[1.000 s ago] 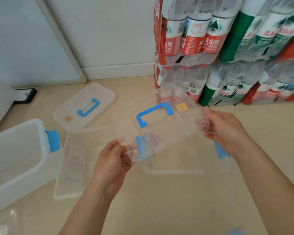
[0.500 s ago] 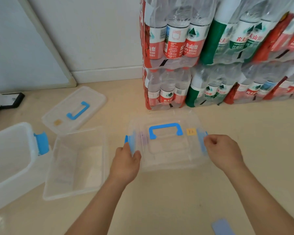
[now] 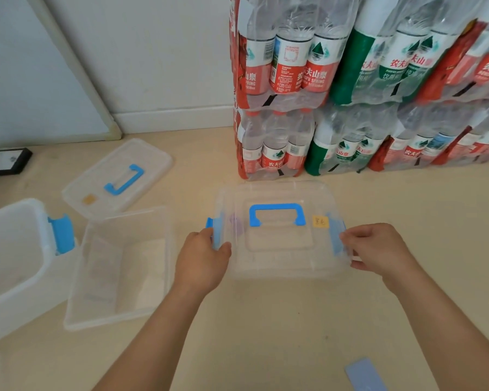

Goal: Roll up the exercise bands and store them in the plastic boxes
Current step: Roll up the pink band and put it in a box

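Observation:
A clear plastic box [image 3: 280, 258] with a blue-handled lid [image 3: 277, 217] sits on the floor before me. A faint purple shape shows through its left side. My left hand [image 3: 203, 261] grips the blue latch on the box's left end. At the right end my right hand [image 3: 378, 252] pinches the other blue latch. A yellow label [image 3: 320, 222] is stuck on the lid beside the handle. A flat blue band [image 3: 364, 375] lies on the floor near my right forearm.
An open clear box [image 3: 119, 266] stands to the left, its lid [image 3: 116, 179] lying behind it. A larger white bin [image 3: 14, 263] with a blue latch is at far left. Stacked packs of water bottles [image 3: 350, 108] stand right behind the closed box.
The lid went from tilted in the air down onto the box. Both hands moved from the lid's edges to the end latches, where they stay now.

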Demonstrator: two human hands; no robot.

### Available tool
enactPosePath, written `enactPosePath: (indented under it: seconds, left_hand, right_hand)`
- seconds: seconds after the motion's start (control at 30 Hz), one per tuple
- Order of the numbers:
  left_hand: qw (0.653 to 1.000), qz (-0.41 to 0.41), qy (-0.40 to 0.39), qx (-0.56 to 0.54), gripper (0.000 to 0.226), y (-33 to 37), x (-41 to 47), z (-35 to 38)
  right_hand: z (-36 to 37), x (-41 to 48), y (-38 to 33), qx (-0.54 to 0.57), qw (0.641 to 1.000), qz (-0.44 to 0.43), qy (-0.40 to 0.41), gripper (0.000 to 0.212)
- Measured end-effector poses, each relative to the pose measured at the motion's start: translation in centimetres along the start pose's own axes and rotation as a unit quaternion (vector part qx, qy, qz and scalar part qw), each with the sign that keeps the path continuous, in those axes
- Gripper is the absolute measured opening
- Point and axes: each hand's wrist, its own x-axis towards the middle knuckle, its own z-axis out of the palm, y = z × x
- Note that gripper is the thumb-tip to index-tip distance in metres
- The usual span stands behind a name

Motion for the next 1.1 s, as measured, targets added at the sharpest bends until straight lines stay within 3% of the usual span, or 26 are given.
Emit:
enactPosePath:
  seconds: [0.07, 0.2, 0.3, 0.43, 0.53, 0.67, 0.7, 0.77, 0.83, 0.9, 1.0, 1.1]
  left_hand:
    - [1.000, -0.010, 0.000, -0.008, 0.019, 0.2, -0.1, -0.5]
    - [0.999, -0.021, -0.006, 0.042, 0.019, 0.5, 0.2, -1.1]
    - [0.999, -0.029, -0.003, 0.033, 0.024, 0.3, 0.3, -0.9]
    - [0.991, -0.083, -0.011, -0.101, 0.023, -0.3, 0.9, -0.6]
    - [0.956, -0.161, -0.022, -0.244, 0.017, -0.2, 1.1, -0.7]
    - [0.934, -0.213, -0.046, -0.283, 0.055, -0.2, 1.3, -0.6]
    - [0.914, -0.237, -0.080, -0.318, 0.056, -0.3, 1.4, -0.6]
    - [0.879, -0.252, -0.126, -0.384, 0.030, -0.3, 1.6, -0.7]
    - [0.885, -0.233, -0.108, -0.387, 0.018, -0.5, 1.8, -0.5]
    - [0.904, -0.205, -0.065, -0.370, 0.023, -0.5, 1.7, -0.1]
    - [0.941, -0.164, 0.012, -0.297, 0.022, 0.1, 1.0, 0.4]
    - [0.977, -0.105, 0.059, -0.174, 0.008, 1.0, 0.2, 0.9]
  right_hand:
    - [-0.4, -0.1, -0.3, -0.019, 1.000, 0.001, -0.019, 0.011]
    - [-0.5, -0.2, -0.9, -0.158, 0.987, -0.022, -0.022, 0.014]
    - [-0.2, -0.2, -0.3, -0.173, 0.985, -0.023, -0.010, 0.017]
    - [0.0, 0.1, 0.9, -0.090, 0.996, -0.020, 0.009, 0.014]
    - [-0.1, 0.4, 1.0, -0.011, 1.000, 0.025, -0.006, 0.027]
    - [-0.7, 0.5, 1.3, 0.125, 0.962, 0.183, -0.163, 0.039]
    - [-0.8, 0.5, 1.2, 0.148, 0.953, 0.193, -0.182, 0.037]
    - [-0.8, 0.8, 1.0, 0.166, 0.952, 0.181, -0.181, 0.031]
    - [-0.6, 0.9, 0.4, 0.157, 0.963, 0.149, -0.162, 0.023]
    - [-0.2, 0.8, -0.1, 0.120, 0.976, 0.112, -0.142, 0.020]
    - [0.7, 0.5, -0.1, 0.031, 0.993, 0.056, -0.102, 0.019]
    - [1.4, 0.3, -0.3, -0.092, 0.993, 0.008, -0.074, 0.021]
